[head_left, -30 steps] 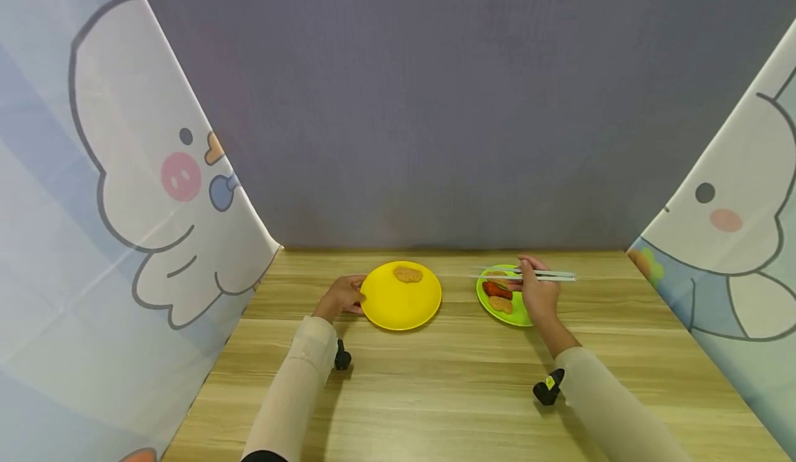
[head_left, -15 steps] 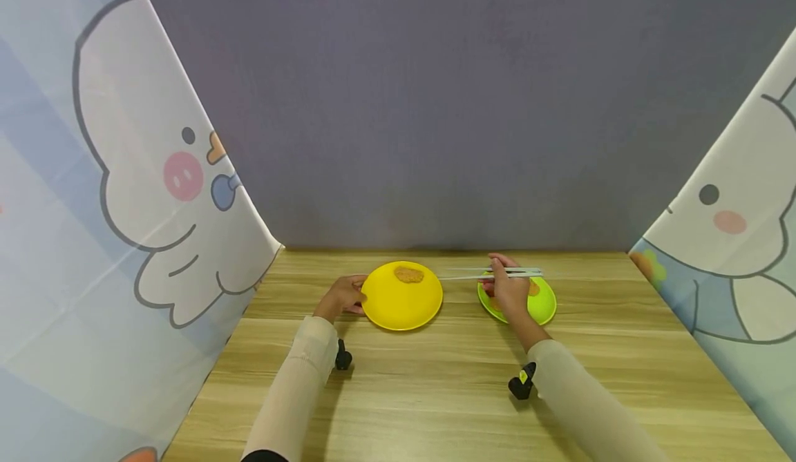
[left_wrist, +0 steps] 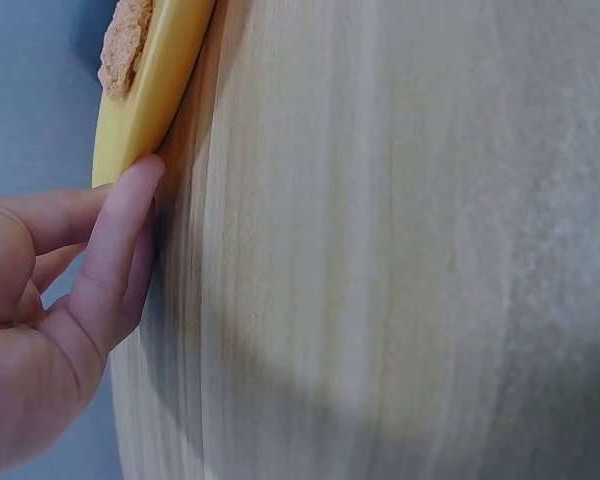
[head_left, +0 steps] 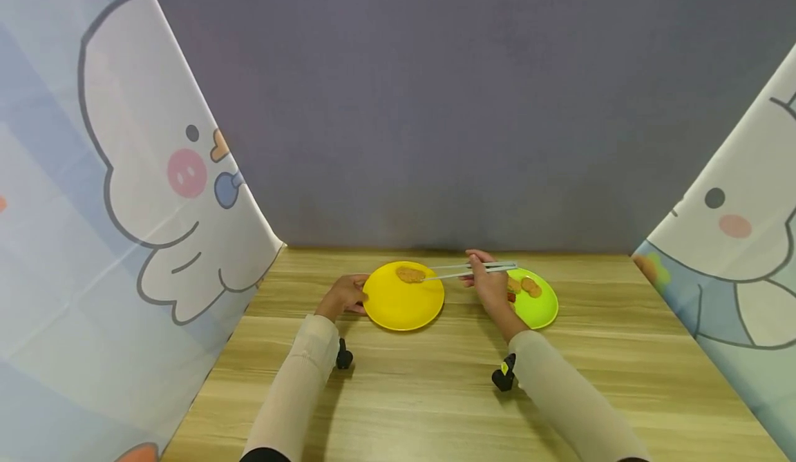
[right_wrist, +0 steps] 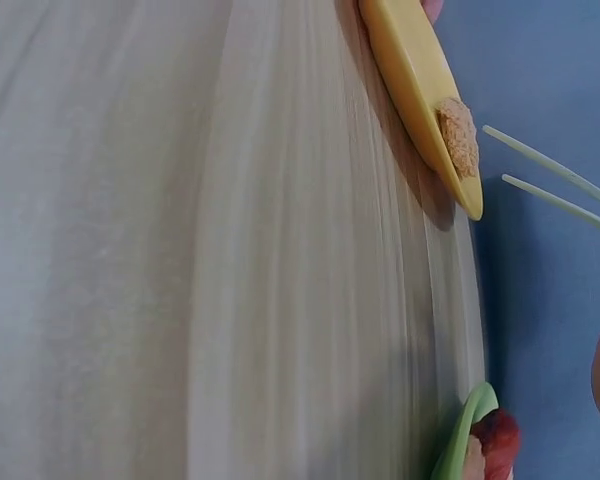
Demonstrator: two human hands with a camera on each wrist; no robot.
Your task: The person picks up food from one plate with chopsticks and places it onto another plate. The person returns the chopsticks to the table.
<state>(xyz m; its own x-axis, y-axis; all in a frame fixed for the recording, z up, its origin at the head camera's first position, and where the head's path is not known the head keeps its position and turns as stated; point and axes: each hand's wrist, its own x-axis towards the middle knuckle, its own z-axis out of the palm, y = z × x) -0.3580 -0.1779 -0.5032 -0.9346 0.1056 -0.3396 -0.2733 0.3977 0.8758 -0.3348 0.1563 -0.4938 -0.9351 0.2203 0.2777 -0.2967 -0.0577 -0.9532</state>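
Note:
My left hand (head_left: 342, 295) pinches the left rim of a yellow plate (head_left: 398, 310), thumb and fingers at its edge. A tan, breaded-looking food piece (head_left: 410, 275) lies on the plate's far part. In my right hand (head_left: 490, 284) is a pair of pale chopsticks (head_left: 506, 266), pointing left. Their tips reach over the yellow plate at the food piece in the head view; in the right wrist view the two tips (right_wrist: 507, 180) are spread apart with nothing between them. My right hand hovers by the left edge of a green plate (head_left: 541, 311), hiding part of it.
Tan round pieces (head_left: 531, 286) and a red piece (right_wrist: 500, 440) of food sit on the green plate. A grey wall (head_left: 398, 137) rises behind the wooden table (head_left: 410, 393). Cartoon-printed curtains (head_left: 162, 262) flank both sides.
My right hand has moved left with the chopsticks, from over the green plate toward the yellow one, uncovering more of the green plate's right side. The left hand stays at the yellow rim.

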